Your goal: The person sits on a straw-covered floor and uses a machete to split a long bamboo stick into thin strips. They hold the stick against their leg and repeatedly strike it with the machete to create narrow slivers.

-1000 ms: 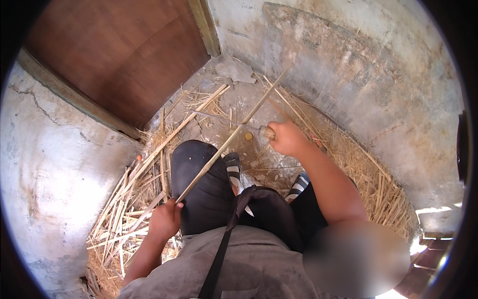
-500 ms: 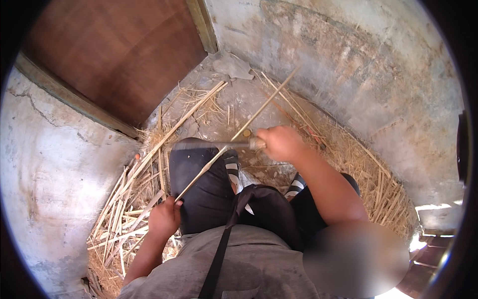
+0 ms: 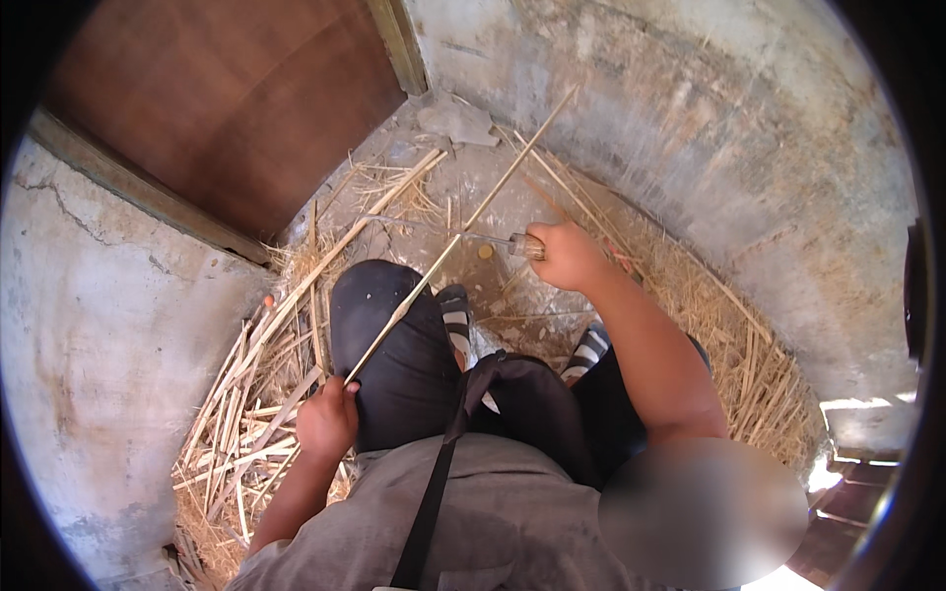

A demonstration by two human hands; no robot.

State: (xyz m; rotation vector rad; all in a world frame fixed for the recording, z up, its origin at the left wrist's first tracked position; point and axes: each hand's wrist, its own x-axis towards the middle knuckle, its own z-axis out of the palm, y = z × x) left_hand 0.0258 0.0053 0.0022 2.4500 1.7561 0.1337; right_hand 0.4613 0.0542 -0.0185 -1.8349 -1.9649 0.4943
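Observation:
My left hand (image 3: 327,419) is closed on the near end of a long, thin bamboo stick (image 3: 501,183). The stick slants away to the far right, passing over my left knee (image 3: 379,295), with a thicker node (image 3: 399,312) partway along. In my right hand (image 3: 570,258), fingers wrapped round, is the wooden handle of a long-bladed knife (image 3: 493,237). Its narrow blade is seen nearly edge-on, points left and crosses the stick beyond the knee. Whether the edge bites into the stick I cannot tell.
Loose bamboo strips (image 3: 236,433) and shavings pile up at my left; more shavings (image 3: 734,369) lie at my right along the stained wall (image 3: 709,148). A brown door panel (image 3: 227,108) stands at the far left. Striped footwear (image 3: 588,347) shows between my knees.
My right hand and the knife have moved farther from my body, so the blade crosses the stick higher up. The left hand keeps its hold, and the stick has shifted only slightly.

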